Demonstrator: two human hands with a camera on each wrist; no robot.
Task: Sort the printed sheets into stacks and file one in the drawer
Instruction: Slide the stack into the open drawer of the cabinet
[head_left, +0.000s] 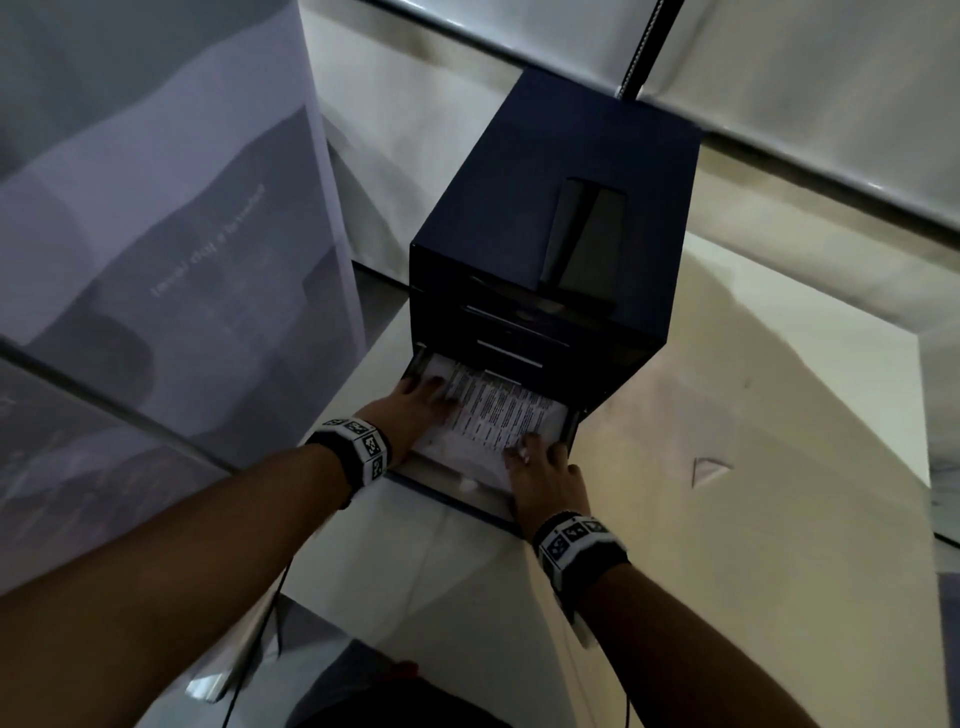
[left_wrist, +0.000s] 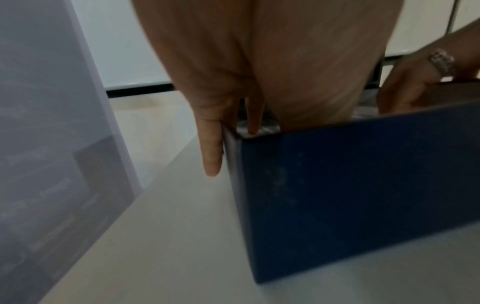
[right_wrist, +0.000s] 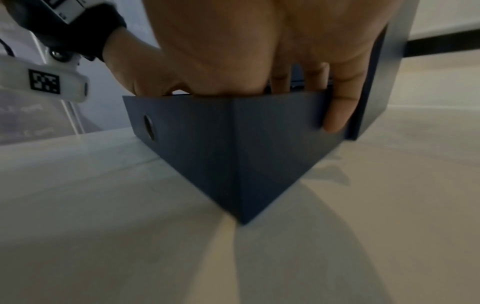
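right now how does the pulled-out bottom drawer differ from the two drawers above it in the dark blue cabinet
The bottom drawer stands pulled out toward the person; the two upper drawers sit pushed in flush. The bottom drawer shows a stack of printed sheets inside, with the left hand and right hand reaching into it; the upper drawers show only closed fronts, untouched. All share the same dark blue cabinet.

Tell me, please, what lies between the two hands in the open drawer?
In the head view, the printed sheets lie between the left hand and the right hand, inside the drawer.
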